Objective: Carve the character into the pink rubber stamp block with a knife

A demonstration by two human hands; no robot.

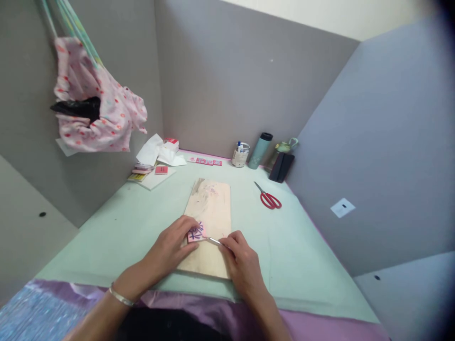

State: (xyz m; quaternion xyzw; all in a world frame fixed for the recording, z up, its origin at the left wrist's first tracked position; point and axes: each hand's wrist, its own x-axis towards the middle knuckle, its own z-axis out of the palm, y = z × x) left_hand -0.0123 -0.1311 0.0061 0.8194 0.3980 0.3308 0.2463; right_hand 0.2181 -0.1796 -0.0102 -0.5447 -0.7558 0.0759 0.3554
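A small pink carving block with dark blue drawn strokes lies on the wooden board. My left hand grips its left side between thumb and fingers. From the right, my right hand pinches a slim carving tool, and its metal tip meets the block's right edge. The tool's handle is mostly hidden by my right hand. Small reddish crumbs show on the board by my right fingertips. The exact shape of the tool's tip is too small to make out.
Red-handled scissors lie right of the board. Behind stand a pen cup, a teal bottle and a dark phone-like slab. White tissues and a red block sit back left. A pink cloth bag hangs at left.
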